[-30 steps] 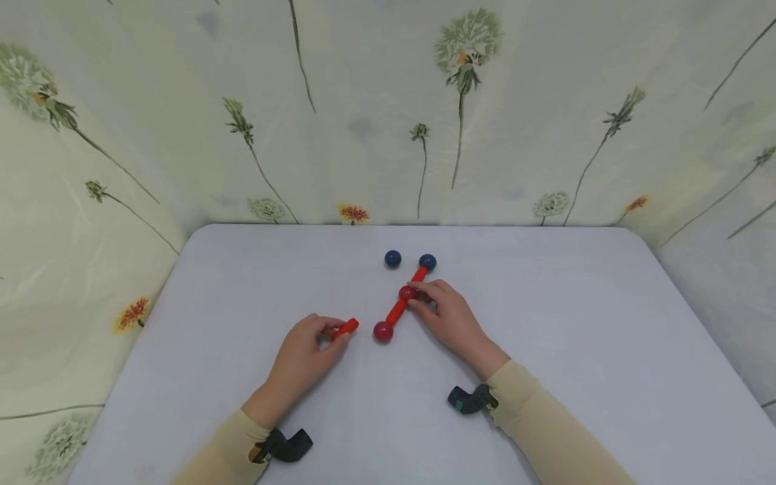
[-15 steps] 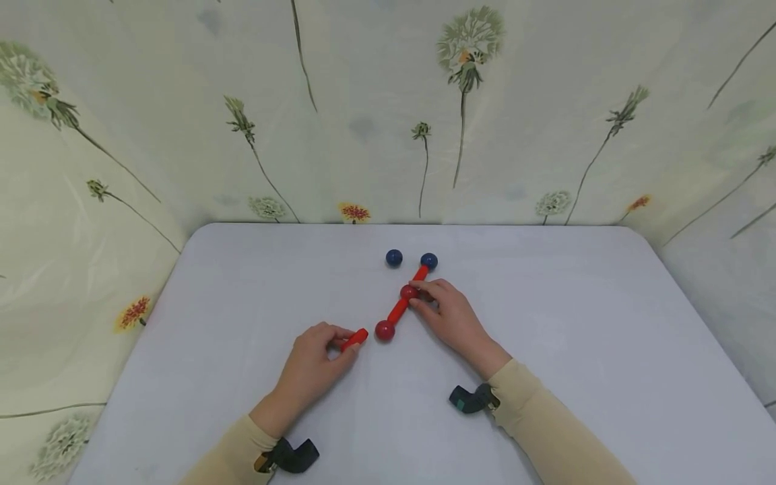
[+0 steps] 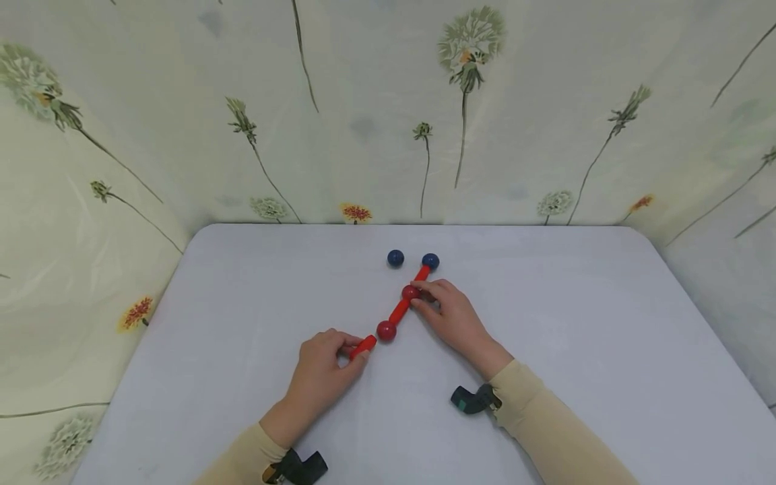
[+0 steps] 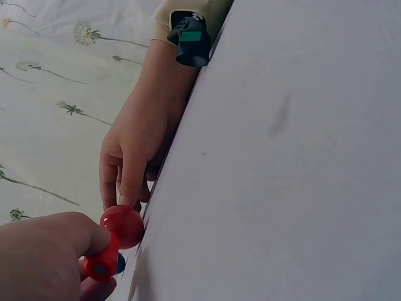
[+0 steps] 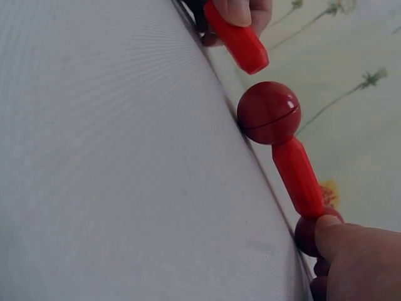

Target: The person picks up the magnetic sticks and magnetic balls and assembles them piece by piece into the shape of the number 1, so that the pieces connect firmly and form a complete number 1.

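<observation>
The faceted rods (image 3: 363, 347) are coloured bright red; the glossy spheres (image 3: 386, 331), dark red or dark blue. The flat tabletop (image 3: 564, 303) is coloured white; the fabric sleeves (image 3: 554, 424), beige. The pale-green sheet (image 3: 376, 74) is printed with green dandelions (image 3: 471, 44).

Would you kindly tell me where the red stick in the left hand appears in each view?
Head: red stick below centre, slightly left.
Left wrist: red stick at lower left.
Right wrist: red stick at top, right of centre.
Shared landmark: the red ball nearest it.
</observation>
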